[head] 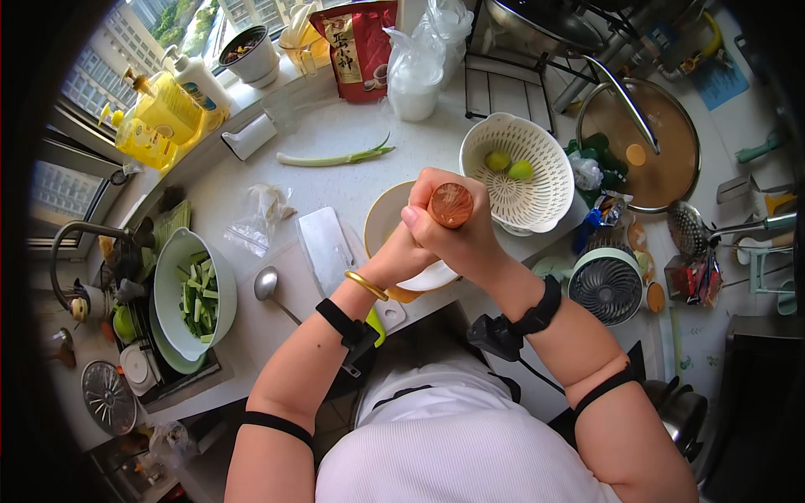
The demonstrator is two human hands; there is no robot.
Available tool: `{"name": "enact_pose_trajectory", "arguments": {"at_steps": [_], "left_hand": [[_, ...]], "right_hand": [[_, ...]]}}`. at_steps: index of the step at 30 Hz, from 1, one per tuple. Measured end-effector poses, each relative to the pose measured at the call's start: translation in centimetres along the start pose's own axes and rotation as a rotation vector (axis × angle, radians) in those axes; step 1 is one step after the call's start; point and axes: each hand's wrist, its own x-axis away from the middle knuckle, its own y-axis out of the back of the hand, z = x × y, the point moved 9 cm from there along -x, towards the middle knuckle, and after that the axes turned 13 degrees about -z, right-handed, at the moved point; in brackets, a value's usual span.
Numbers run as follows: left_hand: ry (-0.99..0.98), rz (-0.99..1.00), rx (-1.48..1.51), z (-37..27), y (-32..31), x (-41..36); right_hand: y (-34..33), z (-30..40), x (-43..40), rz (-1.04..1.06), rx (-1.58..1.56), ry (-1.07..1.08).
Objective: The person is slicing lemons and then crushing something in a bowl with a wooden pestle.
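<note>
Both my left hand [405,242] and my right hand [464,232] are wrapped one against the other around an upright wooden rod [450,205], whose round end faces the camera. Its lower part is hidden by my hands. Beneath them a pale round bowl [379,214] with a yellowish outside stands on the counter, its inside mostly covered. To its left lie a cleaver with a broad blade [325,244] and a metal spoon [266,283]. A white colander [541,141] holding two green fruits [509,165] is just right of my hands.
A spring onion [333,157] lies toward the window. At left, a white basin [226,295] holds cut green vegetable pieces [200,295] beside the sink. A crumpled plastic bag [261,217] is behind the spoon. Right of me are a small fan [605,292] and a glass lid [670,144].
</note>
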Motion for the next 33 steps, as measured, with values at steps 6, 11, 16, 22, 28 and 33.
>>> {"name": "enact_pose_trajectory", "arguments": {"at_steps": [6, 11, 16, 22, 28, 33], "left_hand": [[0.0, -0.064, -0.033, 2.1, 0.7, 0.6], [-0.027, -0.022, -0.068, 3.4, 0.6, 0.7], [0.081, -0.087, -0.03, 3.5, 0.6, 1.8], [0.22, -0.132, 0.006, 3.8, 0.6, 3.3], [0.17, -0.124, -0.036, 4.5, 1.3, 0.7], [0.01, -0.215, -0.125, 5.7, 1.1, 4.2]], "right_hand": [[-0.4, -1.4, 0.5, -0.023, -0.045, 0.003], [-0.7, -1.9, 0.6, -0.002, -0.037, 0.008], [-0.9, -1.7, 1.1, -0.013, -0.018, 0.089], [0.1, -0.5, 3.4, -0.006, -0.004, 0.2], [-0.5, -2.8, -0.2, -0.035, -0.086, -0.027], [-0.2, -0.4, 3.1, -0.025, -0.092, 0.233]]}}
